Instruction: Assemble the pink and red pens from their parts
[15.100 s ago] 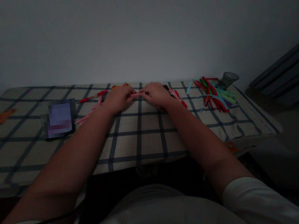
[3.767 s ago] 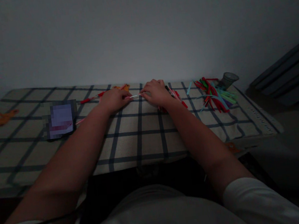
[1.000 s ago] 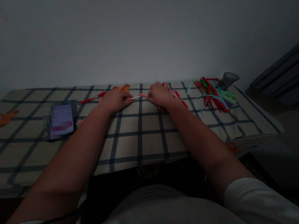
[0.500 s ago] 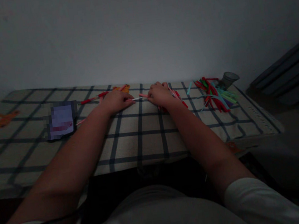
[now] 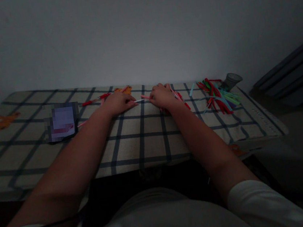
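Note:
A thin white and pink strip [image 5: 141, 99] is stretched between my two hands near the far edge of the checked tablecloth [image 5: 133, 144]. My left hand [image 5: 118, 101] lies low on the cloth with its fingers closed on the strip's left end. My right hand [image 5: 162, 96] is curled, pinching the strip's right, pink end. Red and pink strips [image 5: 181, 101] lie just right of my right hand. The room is dim and small details are hard to make out.
A heap of red, green and light-blue strips [image 5: 218, 97] lies at the far right, next to a small jar [image 5: 231, 80]. A red pen-like stick [image 5: 95, 98] lies behind my left hand. A dark flat device [image 5: 61, 122] rests at the left. A wall rises behind the table.
Since 15 s ago my hands have drawn slightly apart, baring the strip between them. Over the last second they have barely moved.

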A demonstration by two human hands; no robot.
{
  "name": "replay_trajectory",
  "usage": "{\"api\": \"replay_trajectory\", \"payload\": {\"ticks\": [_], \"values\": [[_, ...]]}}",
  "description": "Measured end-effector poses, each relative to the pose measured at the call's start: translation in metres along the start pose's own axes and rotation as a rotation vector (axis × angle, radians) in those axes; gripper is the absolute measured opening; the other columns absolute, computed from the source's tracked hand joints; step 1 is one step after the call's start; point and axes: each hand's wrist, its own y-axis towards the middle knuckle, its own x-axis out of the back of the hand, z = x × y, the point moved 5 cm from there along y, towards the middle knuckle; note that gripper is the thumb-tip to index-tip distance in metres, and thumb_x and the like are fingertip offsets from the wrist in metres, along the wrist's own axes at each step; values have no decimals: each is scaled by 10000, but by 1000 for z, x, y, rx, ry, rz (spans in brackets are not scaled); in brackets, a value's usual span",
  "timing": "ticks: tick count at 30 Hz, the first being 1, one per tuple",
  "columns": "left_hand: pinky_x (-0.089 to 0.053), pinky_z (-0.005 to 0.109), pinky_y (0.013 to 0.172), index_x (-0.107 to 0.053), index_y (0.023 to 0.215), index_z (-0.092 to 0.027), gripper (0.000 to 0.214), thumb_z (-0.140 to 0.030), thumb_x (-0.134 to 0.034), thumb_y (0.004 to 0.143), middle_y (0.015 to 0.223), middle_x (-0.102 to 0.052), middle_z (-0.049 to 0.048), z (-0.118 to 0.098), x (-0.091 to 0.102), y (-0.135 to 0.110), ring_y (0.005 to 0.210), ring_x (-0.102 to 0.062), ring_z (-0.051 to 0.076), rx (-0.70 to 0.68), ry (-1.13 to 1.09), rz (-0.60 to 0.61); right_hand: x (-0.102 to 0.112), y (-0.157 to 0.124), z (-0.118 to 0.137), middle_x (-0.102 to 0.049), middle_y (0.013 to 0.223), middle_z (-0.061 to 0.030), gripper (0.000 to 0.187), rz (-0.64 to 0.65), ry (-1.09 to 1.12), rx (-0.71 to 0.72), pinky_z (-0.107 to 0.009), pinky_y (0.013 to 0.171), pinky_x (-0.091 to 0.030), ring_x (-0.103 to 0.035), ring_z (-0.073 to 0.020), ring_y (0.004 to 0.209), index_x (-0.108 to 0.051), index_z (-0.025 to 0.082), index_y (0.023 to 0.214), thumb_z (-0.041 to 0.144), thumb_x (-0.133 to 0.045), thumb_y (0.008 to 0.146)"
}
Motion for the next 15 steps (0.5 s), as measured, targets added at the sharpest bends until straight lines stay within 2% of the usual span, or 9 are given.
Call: {"api": "replay_trajectory", "payload": {"ticks": [7,15], "values": [[-520,352,890,-908,1254,-300,491,-620,-581,1078,1115,-897,85,-1,-1,0,1057,-794,296,-21,-19,-19,-1,1,-1,-769,1435,-177,398,6,-2,-8,-520,1095,-344,-542,-388,1361,-897,227,1310,365,-548,1175],[-535,368,927,-903,1309,-290,456,-549,-590,1101,1241,-897,101,-7,5,-5,1147,-792,316,16,-13,-14,1,-1,1,-767,1439,-185,401,4,7,-5,-508,1075,-339,-532,-387,1370,-895,205,1281,346,-536,1174]]}}
